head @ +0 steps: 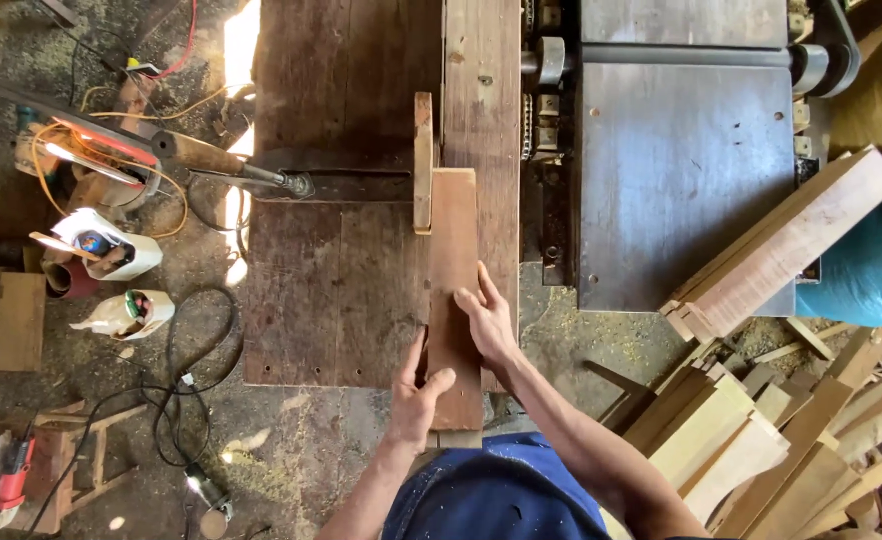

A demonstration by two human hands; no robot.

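The short wooden board (pixel 454 300) lies flat on the wooden saw surface (pixel 341 290), its long axis running from 6 o'clock to 12 o'clock and its far end meeting the upright wooden fence block (pixel 423 160).

The left hand (pixel 416 395) grips the near left edge of the board, thumb laid across its top face and fingers curled closed around the edge. The right hand (pixel 489 318) lies open and flat on the board's right half, fingers extended toward 12 o'clock, pressing down without grasping.

Judged step: feeding the board forward along the fence. The next move appears to call for steady forward pressure, with both hands kept on the near part of the board.

At 3 o'clock stands a metal planer bed (pixel 681 180), with a long plank (pixel 786 245) leaning across it and stacked offcuts (pixel 761 440) at 4 o'clock.
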